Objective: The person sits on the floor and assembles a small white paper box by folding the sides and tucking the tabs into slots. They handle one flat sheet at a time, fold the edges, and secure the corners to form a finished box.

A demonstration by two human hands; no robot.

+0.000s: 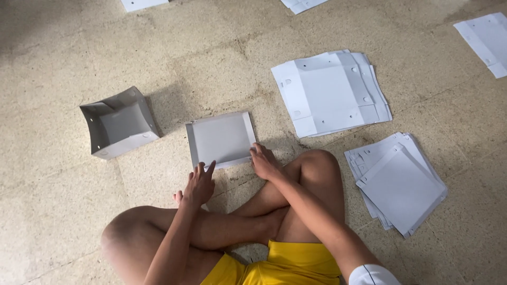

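Note:
I sit cross-legged on the floor. A flat white box blank (221, 138) with its side flaps creased lies in front of my legs. My right hand (263, 162) presses on its near right corner. My left hand (199, 184) rests with fingers spread just below its near left edge, fingertips touching or almost touching the sheet. Neither hand grips anything.
A folded open white box (119, 123) stands to the left. A stack of flat white blanks (328, 93) lies beyond on the right, another stack (398, 182) beside my right knee. More sheets lie at the top edge (142, 4) and far right (487, 36).

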